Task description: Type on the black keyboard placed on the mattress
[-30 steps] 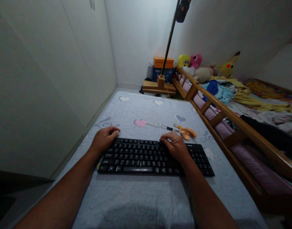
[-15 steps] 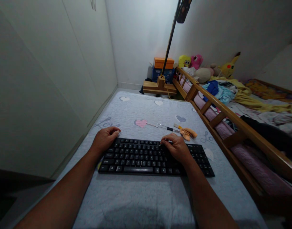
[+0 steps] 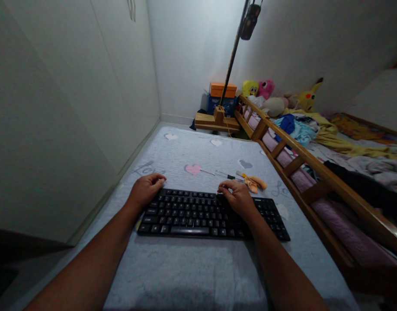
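View shifted slightly; right fingers [image 3: 229, 184] curl over the keyboard [image 3: 192, 211].

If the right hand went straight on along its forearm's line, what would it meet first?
Probably the thin black-handled tool lying beyond the right hand, though depth is hard to judge here.

Room to pass, lower ctr of frame: open bedspread [image 3: 192, 268] betw. forearms [image 3: 97, 246].
Kbd [image 3: 188, 216] blocks mid-frame; tools [image 3: 231, 176] + orange cloth [image 3: 253, 183] obstruct just rt of ctr; wood rail [image 3: 302, 160] bars rt side.
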A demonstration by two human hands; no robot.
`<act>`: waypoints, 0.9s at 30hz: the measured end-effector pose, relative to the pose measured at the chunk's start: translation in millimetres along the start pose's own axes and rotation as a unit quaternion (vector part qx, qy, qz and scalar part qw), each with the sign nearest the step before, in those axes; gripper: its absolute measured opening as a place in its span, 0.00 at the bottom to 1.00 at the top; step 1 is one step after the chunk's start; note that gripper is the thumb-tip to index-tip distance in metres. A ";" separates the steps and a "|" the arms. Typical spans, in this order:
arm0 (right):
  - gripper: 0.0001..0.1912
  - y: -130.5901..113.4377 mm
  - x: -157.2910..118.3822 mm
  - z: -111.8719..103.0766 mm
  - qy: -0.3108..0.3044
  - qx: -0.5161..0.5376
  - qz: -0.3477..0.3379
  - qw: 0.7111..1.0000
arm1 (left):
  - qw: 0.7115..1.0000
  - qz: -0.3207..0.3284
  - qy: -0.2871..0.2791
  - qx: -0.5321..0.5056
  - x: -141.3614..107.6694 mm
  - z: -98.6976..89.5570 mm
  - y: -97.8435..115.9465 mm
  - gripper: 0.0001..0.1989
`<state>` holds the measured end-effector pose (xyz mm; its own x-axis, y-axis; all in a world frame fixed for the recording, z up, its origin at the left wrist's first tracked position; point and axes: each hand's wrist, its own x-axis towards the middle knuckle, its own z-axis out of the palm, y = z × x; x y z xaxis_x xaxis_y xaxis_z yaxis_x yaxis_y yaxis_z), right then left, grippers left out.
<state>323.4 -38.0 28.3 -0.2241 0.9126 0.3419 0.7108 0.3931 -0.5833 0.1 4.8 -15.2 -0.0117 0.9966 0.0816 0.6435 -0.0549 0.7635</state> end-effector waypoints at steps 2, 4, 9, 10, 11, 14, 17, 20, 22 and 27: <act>0.08 -2.2 3.3 0.0 -0.011 -0.018 -0.001 1.000 | 1.000 0.003 0.002 0.004 0.3 -0.1 -0.5 0.20; 0.08 -4.2 5.7 1.1 -0.018 -0.028 -0.004 0.999 | 1.000 0.004 0.001 0.007 0.6 -0.1 -0.7 0.20; 0.09 -6.9 5.1 5.0 -0.012 -0.017 -0.001 1.000 | 1.000 0.009 -0.001 -0.001 0.2 -0.2 0.9 0.20; 0.08 -7.0 3.9 5.2 -0.008 -0.011 0.001 1.000 | 1.000 0.008 -0.001 -0.003 0.0 -0.1 1.2 0.20; 0.08 -7.0 2.6 5.2 -0.006 -0.003 0.002 1.000 | 1.000 0.008 0.000 -0.004 -0.2 -0.1 1.4 0.19; 0.08 -7.1 -1.6 3.6 -0.008 0.018 0.001 1.000 | 1.000 0.008 0.000 -0.006 -0.3 0.4 1.2 0.19; 0.08 -7.5 -4.4 1.2 -0.018 0.027 -0.003 0.999 | 1.000 -0.001 0.000 -0.004 -0.5 0.6 1.3 0.19; 0.08 -6.2 -5.3 0.7 -0.021 0.035 -0.004 0.999 | 1.000 -0.007 0.002 -0.006 -1.5 0.1 2.6 0.19; 0.08 -4.0 -5.2 2.1 -0.010 0.043 0.000 0.999 | 1.000 -0.007 -0.001 -0.008 -2.3 -0.4 3.6 0.19; 0.09 1.6 -4.7 7.9 0.019 0.053 0.013 0.998 | 1.000 -0.011 -0.003 -0.002 -2.1 -1.4 4.3 0.19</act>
<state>320.3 -40.7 19.9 -0.1787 0.9188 0.3519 0.6410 0.3800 -0.6668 1.8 2.4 -11.2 -0.0214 0.9979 0.0618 0.6394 -0.0339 0.7682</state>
